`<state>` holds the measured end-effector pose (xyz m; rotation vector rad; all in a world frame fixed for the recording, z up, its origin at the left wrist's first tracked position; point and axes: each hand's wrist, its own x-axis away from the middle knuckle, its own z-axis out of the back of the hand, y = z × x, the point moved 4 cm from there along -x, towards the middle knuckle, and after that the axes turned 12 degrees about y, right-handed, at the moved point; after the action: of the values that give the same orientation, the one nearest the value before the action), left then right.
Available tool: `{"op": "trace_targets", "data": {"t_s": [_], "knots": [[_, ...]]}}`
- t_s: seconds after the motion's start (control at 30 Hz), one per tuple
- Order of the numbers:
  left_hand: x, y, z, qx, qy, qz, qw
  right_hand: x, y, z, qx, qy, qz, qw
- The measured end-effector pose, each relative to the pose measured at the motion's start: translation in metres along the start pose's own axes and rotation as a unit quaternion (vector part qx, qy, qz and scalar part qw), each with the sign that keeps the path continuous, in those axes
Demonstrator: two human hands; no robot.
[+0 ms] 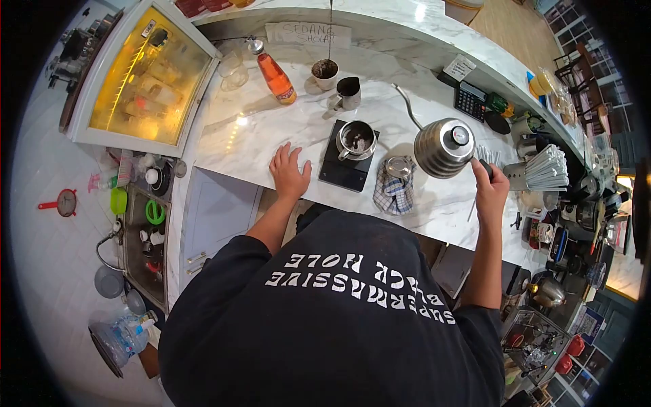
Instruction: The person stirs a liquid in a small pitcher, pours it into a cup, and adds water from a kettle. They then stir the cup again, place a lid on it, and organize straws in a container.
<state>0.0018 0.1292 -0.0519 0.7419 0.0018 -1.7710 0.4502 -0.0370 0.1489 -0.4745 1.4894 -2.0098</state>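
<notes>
My right hand (489,186) is wrapped round the handle of a steel gooseneck kettle (434,150), lid on. The kettle is held at the right of the marble counter (237,149), its thin spout pointing up and left. My left hand (290,171) lies flat near the counter's front edge, fingers spread, holding nothing. Between the hands is a black scale (339,173) bearing a metal cup (342,141) with dark, patchy contents. Right of the scale, a small metal piece (399,166) rests on a checked cloth (393,195). Behind the scale stands a small steel pitcher (349,99).
An orange-red bottle (277,80) and a small pot (325,76) stand farther back. A lit glass cabinet (146,81) is at the left, above a sink (165,271). Rightward are a calculator (470,101) and a holder of wrapped straws (546,169).
</notes>
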Motion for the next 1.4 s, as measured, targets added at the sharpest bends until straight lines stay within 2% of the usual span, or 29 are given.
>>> {"op": "trace_targets", "data": {"t_s": [0.27, 0.63, 0.9, 1.4], "knots": [[-0.001, 0.002, 0.002, 0.007, 0.005, 0.005, 1.000, 0.023, -0.037, 0.014, 0.080, -0.014, 0.062, 0.995], [-0.002, 0.003, 0.005, 0.006, 0.012, 0.006, 1.000, 0.068, -0.051, 0.015, 0.087, 0.034, 0.052, 0.994], [-0.001, 0.002, 0.002, 0.007, 0.008, 0.006, 1.000, 0.094, -0.050, 0.010, 0.081, 0.069, 0.009, 0.994], [-0.002, 0.003, 0.004, 0.002, 0.000, 0.005, 1.000, 0.097, -0.066, 0.005, 0.139, 0.042, 0.072, 0.987]]}}
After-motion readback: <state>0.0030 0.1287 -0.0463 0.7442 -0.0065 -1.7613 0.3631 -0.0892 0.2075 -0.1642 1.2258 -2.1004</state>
